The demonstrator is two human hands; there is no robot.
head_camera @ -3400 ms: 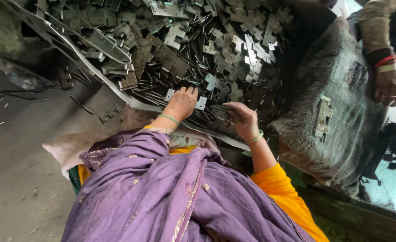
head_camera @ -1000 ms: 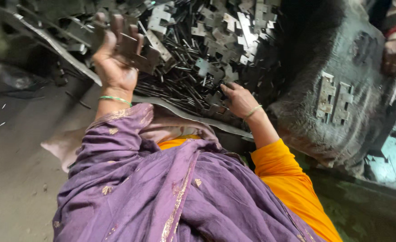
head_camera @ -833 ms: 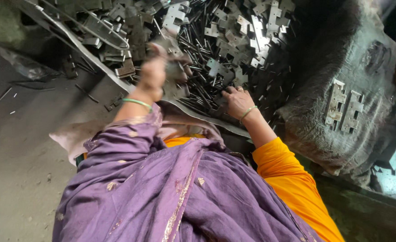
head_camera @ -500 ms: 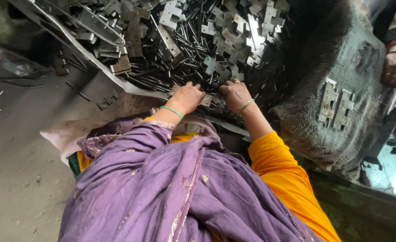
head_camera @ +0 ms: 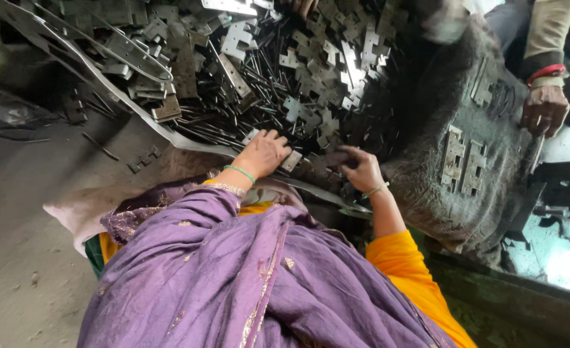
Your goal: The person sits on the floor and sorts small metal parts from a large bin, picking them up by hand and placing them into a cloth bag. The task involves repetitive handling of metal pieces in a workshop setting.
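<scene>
Resting at the near edge of a heap of stamped metal pieces point(head_camera: 311, 84), the left hand point(head_camera: 264, 153) is laid flat, fingers pressed together on a small plate point(head_camera: 291, 161). Just beside it, the right hand point(head_camera: 360, 169) is curled, pinching a dark piece. Two plates point(head_camera: 462, 160) lie on a grey sack point(head_camera: 491, 187). Another person's hand point(head_camera: 544, 109) is seen near the sack's far corner.

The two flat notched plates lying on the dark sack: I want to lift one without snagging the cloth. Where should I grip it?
On the right plate, pinch the long side edges from above; it lies flat, faces up, beside the left plate, on the dark sack.
</scene>
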